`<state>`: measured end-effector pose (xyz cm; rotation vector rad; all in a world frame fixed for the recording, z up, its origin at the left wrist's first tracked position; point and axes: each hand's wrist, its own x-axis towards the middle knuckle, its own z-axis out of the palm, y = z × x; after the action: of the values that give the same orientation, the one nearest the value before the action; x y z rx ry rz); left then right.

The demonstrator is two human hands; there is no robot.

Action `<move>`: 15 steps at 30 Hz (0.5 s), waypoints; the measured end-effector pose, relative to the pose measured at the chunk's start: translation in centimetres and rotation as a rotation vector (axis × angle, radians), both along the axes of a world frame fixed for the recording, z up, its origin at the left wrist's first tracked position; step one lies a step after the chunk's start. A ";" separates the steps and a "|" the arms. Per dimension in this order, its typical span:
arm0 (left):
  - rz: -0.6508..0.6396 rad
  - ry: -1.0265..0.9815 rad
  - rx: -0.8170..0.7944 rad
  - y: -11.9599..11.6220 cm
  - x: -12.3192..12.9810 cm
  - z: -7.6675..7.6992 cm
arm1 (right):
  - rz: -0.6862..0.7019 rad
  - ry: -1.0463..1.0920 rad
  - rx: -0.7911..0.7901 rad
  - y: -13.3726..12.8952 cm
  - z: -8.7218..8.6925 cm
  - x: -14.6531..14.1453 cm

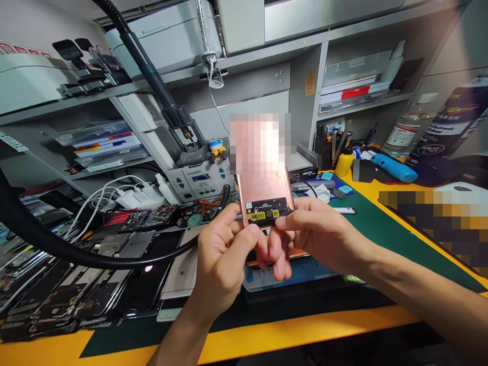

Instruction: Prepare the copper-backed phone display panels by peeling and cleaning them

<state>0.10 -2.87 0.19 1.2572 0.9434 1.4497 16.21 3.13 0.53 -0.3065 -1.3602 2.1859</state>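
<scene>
At the lower left of the frame, dismantled phone parts [72, 290] lie in overlapping rows and stacks, with a thick black hose [125, 262] curving in front of them from the left edge. Above the rows, at left of centre, white charging plugs [139, 195] trail pale cables. A pale phone back [181, 274] bearing a small logo lies just left of the hands, and a light-coloured bench station [200, 184] with a small display stands behind it. At centre, the left hand [224, 259] grips the lower left corner of a copper-coloured panel [261, 185], thumb in front and fingers behind. The panel is raised nearly upright in mid-frame; its upper part is pixelated, and its lower end carries a black strip with yellow-edged patches. The right hand [320, 226] pinches the lower right corner, its thumb on the strip. Below the hands, a blue tray [316, 277] is partly covered. Toward the upper right stand a yellow bottle [344, 161], a blue-handled tool [394, 168] lying on its side, a clear bottle [406, 129] with a white cap and, farthest right, a tilted dark can [444, 127]. A green mat [385, 249] extends beneath the right forearm.
</scene>
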 end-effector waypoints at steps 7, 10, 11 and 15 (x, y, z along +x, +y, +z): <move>0.019 -0.018 -0.020 -0.1 0.0 0.1 | 0.032 0.011 0.004 0.1 0.0 0.0; 0.052 -0.037 -0.017 -0.2 0.0 0.3 | 0.041 0.010 0.002 0.2 0.3 0.2; 0.071 -0.045 -0.015 -0.3 0.1 0.3 | 0.041 0.006 -0.001 0.1 0.3 0.2; 0.138 -0.080 -0.009 -0.3 0.3 0.6 | -0.009 0.005 0.006 0.1 0.4 0.2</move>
<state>0.41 -3.20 0.75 1.1372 0.9978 1.5895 16.45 3.21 0.95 -0.3038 -1.3599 2.1736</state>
